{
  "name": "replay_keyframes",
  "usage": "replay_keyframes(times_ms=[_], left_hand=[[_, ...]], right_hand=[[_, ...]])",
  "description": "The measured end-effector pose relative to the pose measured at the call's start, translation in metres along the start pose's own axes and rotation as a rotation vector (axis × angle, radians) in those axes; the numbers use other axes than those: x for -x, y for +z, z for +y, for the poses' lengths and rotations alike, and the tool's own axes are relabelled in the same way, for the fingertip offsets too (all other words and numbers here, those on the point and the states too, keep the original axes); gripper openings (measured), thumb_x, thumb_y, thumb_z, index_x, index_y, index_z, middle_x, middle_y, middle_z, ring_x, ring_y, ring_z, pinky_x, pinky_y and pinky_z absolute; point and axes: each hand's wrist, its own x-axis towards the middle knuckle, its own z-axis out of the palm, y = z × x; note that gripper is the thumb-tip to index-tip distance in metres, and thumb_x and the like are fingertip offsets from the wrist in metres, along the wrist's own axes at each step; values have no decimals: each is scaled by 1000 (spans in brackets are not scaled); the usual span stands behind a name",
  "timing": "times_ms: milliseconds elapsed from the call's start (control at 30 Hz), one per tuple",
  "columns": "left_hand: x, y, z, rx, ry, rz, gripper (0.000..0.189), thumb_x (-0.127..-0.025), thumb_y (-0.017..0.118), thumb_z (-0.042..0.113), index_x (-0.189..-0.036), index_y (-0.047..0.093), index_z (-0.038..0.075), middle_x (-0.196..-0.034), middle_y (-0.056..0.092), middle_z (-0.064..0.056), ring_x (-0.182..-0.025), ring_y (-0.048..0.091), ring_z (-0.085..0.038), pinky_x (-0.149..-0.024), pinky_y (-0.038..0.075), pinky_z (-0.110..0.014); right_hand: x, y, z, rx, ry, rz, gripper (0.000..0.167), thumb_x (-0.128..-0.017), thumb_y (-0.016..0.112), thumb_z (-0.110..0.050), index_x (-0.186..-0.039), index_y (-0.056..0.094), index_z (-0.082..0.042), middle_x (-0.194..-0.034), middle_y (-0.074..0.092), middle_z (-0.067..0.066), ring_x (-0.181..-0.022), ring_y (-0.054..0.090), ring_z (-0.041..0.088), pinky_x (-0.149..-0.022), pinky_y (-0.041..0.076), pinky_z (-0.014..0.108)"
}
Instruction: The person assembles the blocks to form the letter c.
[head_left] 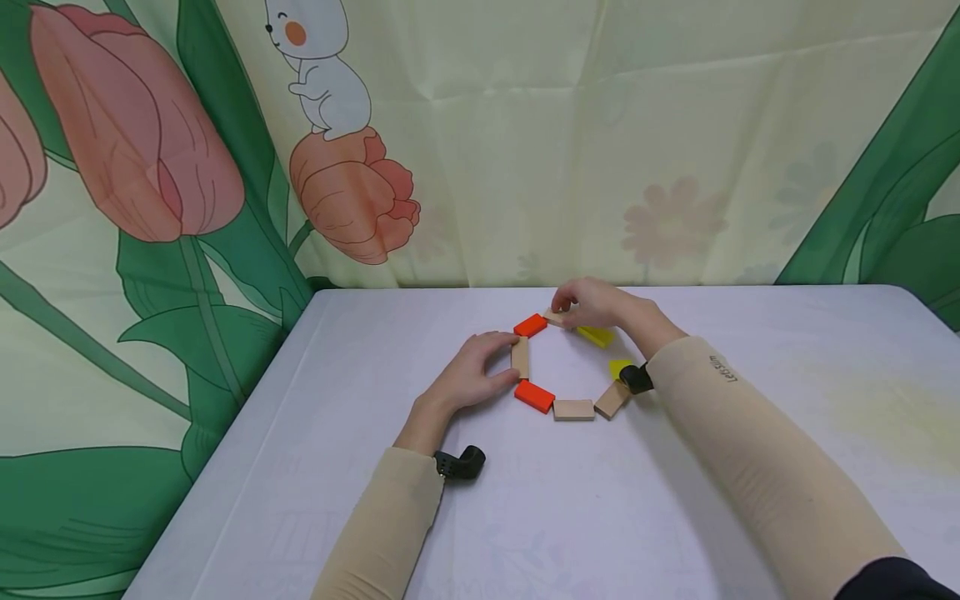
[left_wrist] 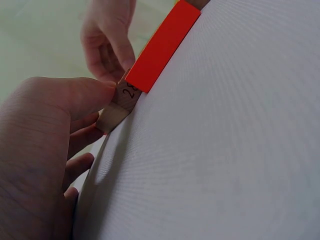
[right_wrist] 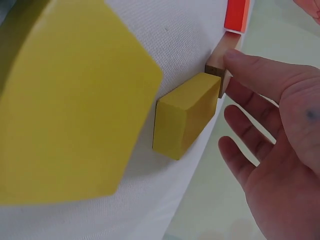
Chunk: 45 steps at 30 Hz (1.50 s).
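Observation:
Flat rectangular blocks stand in a ring on the white-covered table. At the ring's left side, my left hand holds a plain wooden block between thumb and fingers; its end bears dark markings in the left wrist view. My right hand pinches another wooden block at the far side, thumb on its near face. That block lies between a red block and a yellow block. A second red block touches the near end of the left-hand block.
Two more wooden blocks, one in front and one angled, form the near side. Another yellow block is partly hidden by the right wrist's black camera. Behind the table hangs a printed curtain.

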Motion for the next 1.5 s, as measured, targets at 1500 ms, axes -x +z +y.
replay_keyframes(times_ms=[1500], left_hand=[[0, 0, 0, 7, 26, 10, 56, -93, 66, 29, -146, 55, 15, -147, 52, -3, -140, 40, -21, -118, 26, -43]], right_hand=[[2, 1, 0, 25, -19, 29, 23, -94, 67, 0, -117, 68, -5, -116, 63, 13, -105, 54, 32, -100, 48, 46]])
